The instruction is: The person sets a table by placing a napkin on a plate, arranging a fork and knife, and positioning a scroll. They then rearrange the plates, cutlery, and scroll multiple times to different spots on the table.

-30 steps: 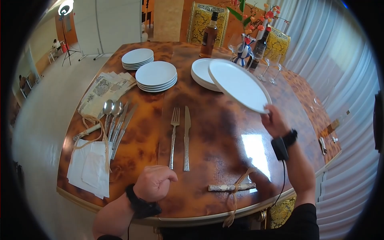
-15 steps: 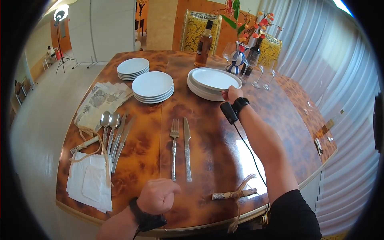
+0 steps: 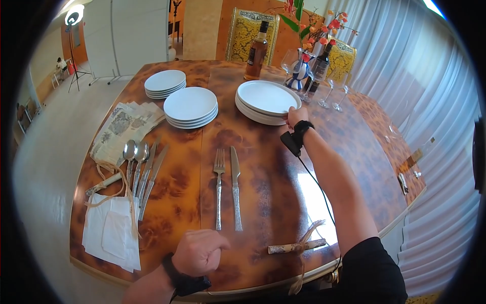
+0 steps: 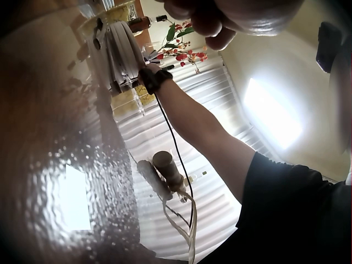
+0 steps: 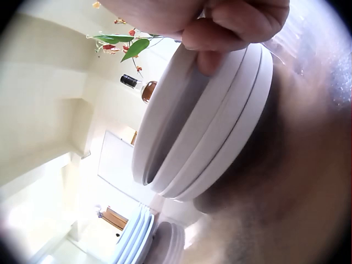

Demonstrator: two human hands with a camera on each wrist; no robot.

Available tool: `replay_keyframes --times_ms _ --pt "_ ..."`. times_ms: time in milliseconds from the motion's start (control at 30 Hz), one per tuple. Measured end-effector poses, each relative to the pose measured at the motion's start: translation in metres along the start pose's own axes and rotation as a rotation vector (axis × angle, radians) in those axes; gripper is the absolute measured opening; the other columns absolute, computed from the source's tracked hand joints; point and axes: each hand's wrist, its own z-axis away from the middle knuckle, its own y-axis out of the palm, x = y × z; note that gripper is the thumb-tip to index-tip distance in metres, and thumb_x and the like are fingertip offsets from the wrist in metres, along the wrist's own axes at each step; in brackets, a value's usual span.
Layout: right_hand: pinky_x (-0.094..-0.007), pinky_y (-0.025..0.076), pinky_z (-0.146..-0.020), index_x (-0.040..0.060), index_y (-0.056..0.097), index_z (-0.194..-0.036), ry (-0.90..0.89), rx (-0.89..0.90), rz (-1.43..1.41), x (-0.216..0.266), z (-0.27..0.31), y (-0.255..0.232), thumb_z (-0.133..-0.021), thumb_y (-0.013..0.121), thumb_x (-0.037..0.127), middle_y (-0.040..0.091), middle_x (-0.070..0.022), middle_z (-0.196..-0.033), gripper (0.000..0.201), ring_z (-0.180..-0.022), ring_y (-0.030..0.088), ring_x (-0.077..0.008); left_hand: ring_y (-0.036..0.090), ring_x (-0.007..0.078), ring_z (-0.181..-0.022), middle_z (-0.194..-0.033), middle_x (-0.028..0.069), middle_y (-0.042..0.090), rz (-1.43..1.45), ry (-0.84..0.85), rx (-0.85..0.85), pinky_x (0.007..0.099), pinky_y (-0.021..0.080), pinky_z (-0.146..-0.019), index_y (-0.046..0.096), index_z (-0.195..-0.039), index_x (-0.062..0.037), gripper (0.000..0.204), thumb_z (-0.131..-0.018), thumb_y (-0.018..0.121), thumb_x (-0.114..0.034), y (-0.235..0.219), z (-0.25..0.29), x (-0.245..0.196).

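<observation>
My right hand [image 3: 296, 117] pinches the near right rim of a white plate [image 3: 268, 96] over the stack of large plates at the back. In the right wrist view the held plate [image 5: 159, 121] is tilted, with a narrow wedge of gap over the plates [image 5: 231, 121] beneath; a fingertip reaches into that gap. My left hand [image 3: 200, 251] hangs loosely curled over the table's front edge and holds nothing. A fork [image 3: 218, 192] and a knife [image 3: 236, 192] lie side by side just beyond it. To its right lies a rolled napkin [image 3: 296, 247] tied with twine.
Two stacks of smaller plates [image 3: 191, 104] stand left of the large ones. Printed napkins [image 3: 124, 129], spoons [image 3: 129, 150], knives and white napkins [image 3: 111, 233] lie along the left side. A bottle [image 3: 257, 53], stemmed glasses [image 3: 329, 96] and a flower vase [image 3: 297, 79] stand behind the large plates.
My right hand has carried the plate back and left, lowering it from a steep tilt onto the large stack. My left hand has stayed near the front edge.
</observation>
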Motion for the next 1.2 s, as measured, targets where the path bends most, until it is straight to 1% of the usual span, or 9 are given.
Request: replay_keyframes --times_ms 133,300,367,500,700,900,1033,1100,1200 --pt "-0.0259 0.036 -0.033 -0.0024 0.055 -0.084 -0.024 0.06 0.095 -0.005 0.006 -0.007 -0.089 0.041 0.029 0.057 -0.0082 -0.059 0.035 -0.038 0.045 -0.0115 0.054 0.0274 -0.053 -0.059 0.0105 0.053 -0.003 -0.005 -0.009 0.0325 0.044 -0.048 0.057 -0.068 -0.0033 0.019 -0.06 0.046 0.009 0.0 -0.001 -0.001" --pt "-0.0255 0.037 -0.036 -0.0034 0.054 -0.086 -0.162 0.113 -0.252 -0.021 0.036 -0.04 -0.087 0.045 0.033 0.055 -0.0092 -0.066 0.038 -0.043 0.046 -0.0119 0.052 0.0211 -0.045 -0.052 0.0078 0.052 -0.011 0.017 -0.072 0.0289 0.041 -0.044 0.056 -0.063 -0.002 0.021 -0.06 0.041 0.011 0.001 -0.003 -0.005" --pt "-0.023 0.033 -0.036 0.0021 0.049 -0.101 -0.051 0.137 -0.536 -0.03 0.068 -0.062 -0.089 0.048 0.031 0.049 -0.0044 -0.066 0.031 -0.042 0.041 -0.0089 0.052 0.0212 -0.044 -0.051 0.0079 0.052 -0.02 0.022 -0.075 0.0288 0.041 -0.044 0.056 -0.063 -0.0021 0.021 -0.06 0.04 0.011 0.001 -0.003 -0.005" --pt "-0.0217 0.029 -0.041 0.0076 0.052 -0.098 0.049 0.276 -0.774 -0.051 0.132 -0.126 -0.087 0.053 0.025 0.046 0.0004 -0.064 0.02 -0.047 0.039 -0.0083 0.052 0.0181 -0.044 -0.052 0.008 0.053 -0.035 0.015 -0.072 0.0267 0.041 -0.043 0.056 -0.063 -0.0014 0.022 -0.061 0.038 0.011 0.003 -0.003 -0.005" --pt "-0.0216 0.027 -0.041 0.008 0.052 -0.099 0.052 0.312 -0.903 -0.087 0.163 -0.177 -0.086 0.053 0.02 0.044 0.0013 -0.063 0.018 -0.047 0.037 -0.0078 0.055 0.0138 -0.054 -0.06 0.0068 0.057 0.258 -0.454 -0.121 0.0252 0.044 -0.05 0.059 -0.067 0.0 0.023 -0.066 0.038 0.008 0.005 -0.006 -0.011" --pt "-0.0188 0.024 -0.04 0.0043 0.052 -0.101 -0.023 0.294 -0.919 -0.107 0.146 -0.181 -0.086 0.054 0.024 0.037 0.0056 -0.06 0.024 -0.045 0.03 -0.0037 0.055 0.0218 -0.062 -0.07 0.0106 0.058 0.773 -0.216 0.502 0.0303 0.044 -0.058 0.06 -0.078 0.0032 0.015 -0.075 0.045 0.006 0.038 -0.043 -0.089" --pt "-0.0188 0.026 -0.042 0.0037 0.052 -0.105 -0.01 0.282 -0.876 -0.109 0.145 -0.176 -0.088 0.051 0.022 0.041 0.0047 -0.064 0.025 -0.048 0.033 -0.0042 0.055 0.0199 -0.071 -0.077 0.0081 0.057 1.168 0.088 0.681 0.0286 0.044 -0.064 0.056 -0.085 -0.0011 0.01 -0.077 0.05 -0.002 0.095 -0.053 -0.12" --pt "-0.0191 0.026 -0.042 0.0037 0.052 -0.106 -0.027 0.315 -0.866 -0.105 0.149 -0.175 -0.088 0.051 0.021 0.041 0.0044 -0.064 0.026 -0.048 0.034 -0.0044 0.053 0.0171 -0.073 -0.082 0.0085 0.057 1.357 -0.04 0.859 0.0274 0.042 -0.065 0.057 -0.091 0.0004 0.015 -0.083 0.052 -0.011 0.103 -0.059 -0.132" --pt "-0.0194 0.025 -0.042 0.0037 0.051 -0.106 -0.038 0.302 -0.853 -0.099 0.155 -0.176 -0.088 0.05 0.02 0.042 0.0041 -0.064 0.025 -0.048 0.034 -0.0045 0.051 0.0153 -0.074 -0.083 0.0083 0.056 1.508 -0.085 0.898 0.0271 0.041 -0.065 0.057 -0.092 0.0012 0.017 -0.085 0.053 -0.014 0.113 -0.058 -0.139"
